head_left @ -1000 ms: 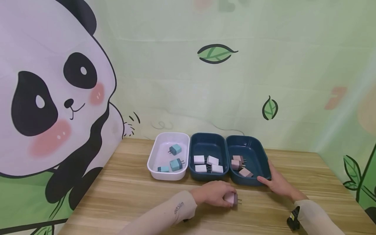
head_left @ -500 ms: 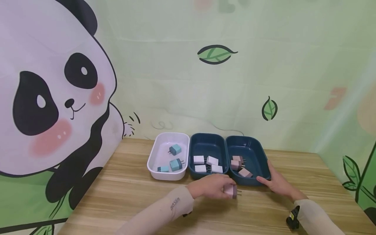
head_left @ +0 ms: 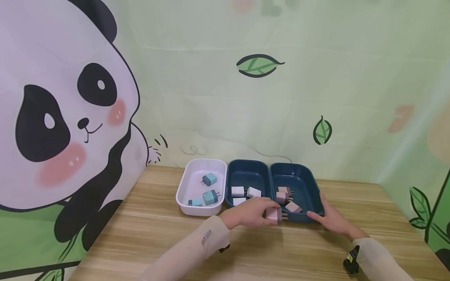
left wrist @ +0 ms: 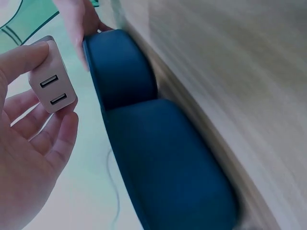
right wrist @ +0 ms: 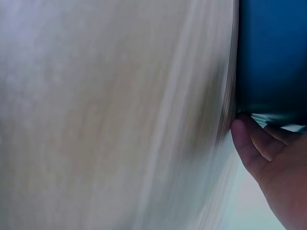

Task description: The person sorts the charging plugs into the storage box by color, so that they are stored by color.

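My left hand pinches a pale pink USB wall charger between thumb and fingers, over the front edge of the middle box. The charger's prongs point right in the head view. Two USB slots show on its end in the left wrist view, where the charger is close up. My right hand rests against the front right corner of the right-hand dark blue box, thumb on the front wall, fingers along the side. Several pink chargers lie in that box.
Left of it stands another dark blue box with white chargers, partly hidden by my left hand. A white box holds blue chargers. All three boxes stand side by side on a wooden table, before a printed backdrop.
My left hand has lifted the pink charger off the table and moved it up and slightly left, toward the boxes. My right hand stays at the box's corner.
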The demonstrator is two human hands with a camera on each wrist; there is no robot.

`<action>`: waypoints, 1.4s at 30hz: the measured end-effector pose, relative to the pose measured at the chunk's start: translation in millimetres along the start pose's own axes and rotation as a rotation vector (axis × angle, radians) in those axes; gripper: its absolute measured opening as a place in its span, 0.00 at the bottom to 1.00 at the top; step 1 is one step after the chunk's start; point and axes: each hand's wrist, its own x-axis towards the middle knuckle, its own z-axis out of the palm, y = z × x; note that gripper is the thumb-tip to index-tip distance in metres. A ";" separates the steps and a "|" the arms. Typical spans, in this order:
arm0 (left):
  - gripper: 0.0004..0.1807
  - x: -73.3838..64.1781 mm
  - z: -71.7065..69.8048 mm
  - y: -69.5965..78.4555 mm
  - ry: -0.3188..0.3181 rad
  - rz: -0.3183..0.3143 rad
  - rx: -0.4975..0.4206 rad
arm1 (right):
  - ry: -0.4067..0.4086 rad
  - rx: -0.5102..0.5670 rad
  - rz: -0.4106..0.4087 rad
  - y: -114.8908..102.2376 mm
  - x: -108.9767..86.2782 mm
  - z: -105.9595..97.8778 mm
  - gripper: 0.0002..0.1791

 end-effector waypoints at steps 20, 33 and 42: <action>0.29 28.6 -20.5 -2.9 0.079 -0.083 -0.004 | -0.026 0.055 0.000 2.3 -0.6 -2.0 0.54; 0.25 57.7 -9.8 -2.3 0.091 -0.083 -0.003 | -0.013 0.087 -0.023 7.5 0.2 0.0 0.54; 0.25 76.7 3.4 -4.6 0.102 -0.092 -0.016 | -0.011 0.147 -0.068 5.6 -0.5 -0.7 0.53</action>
